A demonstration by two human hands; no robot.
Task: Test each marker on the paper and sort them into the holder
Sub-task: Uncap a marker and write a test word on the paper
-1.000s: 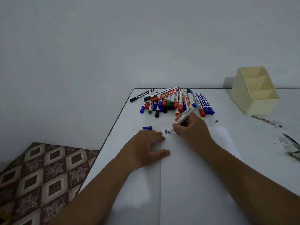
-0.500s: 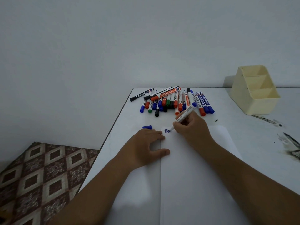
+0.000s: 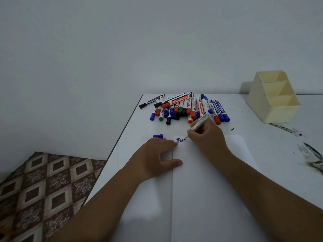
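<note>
Head view: right hand [image 3: 207, 137] grips a white blue-ended marker [image 3: 199, 124], tip on the paper [image 3: 209, 180] beside blue "Tes"; left hand [image 3: 157, 158], fingers relaxed, presses the paper's edge.

We have one view only, from a camera worn on the head, so no second view shares the scene with it. We look forward and down from above the near edge of the table [image 3: 262, 137], close enough that both forearms fill the bottom of the picture. The wide lens takes in the table's far edge against the wall [image 3: 122, 49], its left edge, and the patterned floor [image 3: 43, 189] beyond that edge
</note>
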